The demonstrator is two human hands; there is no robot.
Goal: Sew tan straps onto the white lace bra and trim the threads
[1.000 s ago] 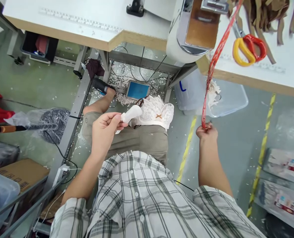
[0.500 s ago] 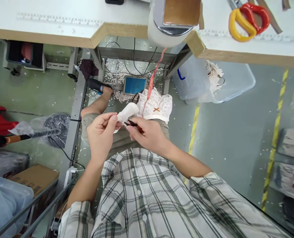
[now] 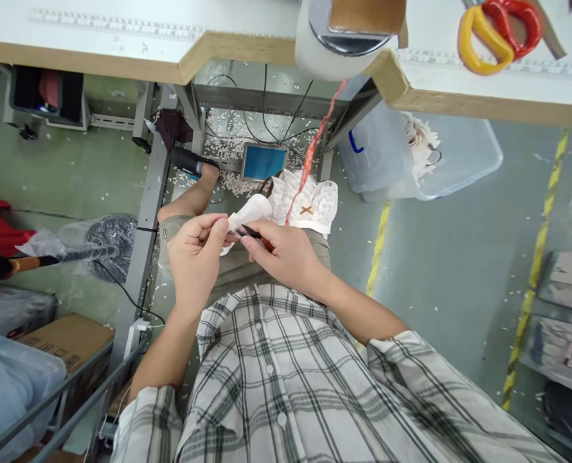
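My left hand pinches a small white piece of fabric above my lap. My right hand is closed on a small dark snipper with a red handle, its tip touching the white piece. A red patterned ribbon hangs from the sewing machine down toward my right hand. A white lace garment lies on my knees just beyond both hands.
The white worktable runs across the top, with red-and-yellow scissors on its right part. A clear plastic bin stands under the table at right. A blue pedal, cables and white scraps lie on the floor. Boxes and bags sit at left.
My right hand left its spot at the right, where it pulled the red ribbon down, and came to the white piece with the snipper. The view tilted down slightly.
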